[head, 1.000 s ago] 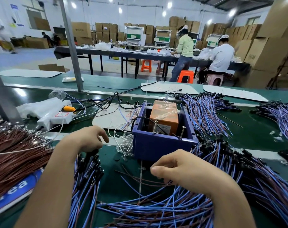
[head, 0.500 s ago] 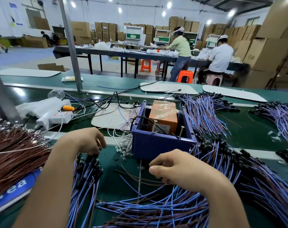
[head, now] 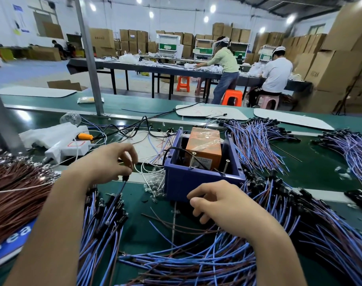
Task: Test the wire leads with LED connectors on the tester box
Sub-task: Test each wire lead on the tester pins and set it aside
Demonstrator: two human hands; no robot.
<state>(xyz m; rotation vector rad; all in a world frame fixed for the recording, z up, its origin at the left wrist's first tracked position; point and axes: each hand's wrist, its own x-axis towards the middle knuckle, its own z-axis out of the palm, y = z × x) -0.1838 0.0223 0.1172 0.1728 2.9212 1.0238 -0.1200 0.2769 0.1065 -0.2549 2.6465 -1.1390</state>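
Head view looks down on a green worktop (head: 312, 174) strewn with wiring. The left hand (head: 105, 162) pinches one wire lead (head: 120, 189) between thumb and curled fingertips, just above its black connector (head: 125, 178). The lead's long axis hangs almost straight down from the fingers into a pile of leads (head: 101, 223) near the worktop's front-left edge. The tester box (head: 196, 182) stands to the right of this lead and slightly farther from the person, near mid-worktop. It is a blue, hard plastic bin with square walls, holding an orange block (head: 204, 145) wrapped in glossy film and two upright metal screws (head: 191, 159).

So the lead's end probably has to travel rightward and up over the box's near wall to reach them. The right hand (head: 223, 201) is nearer the box, just in front of that wall, resting on thin, flexible blue and brown leads. Its fingers are curled under, and whether they hold a wire cannot be told. Stiff brown wires (head: 14, 193) with shiny tips fan out at the left edge.
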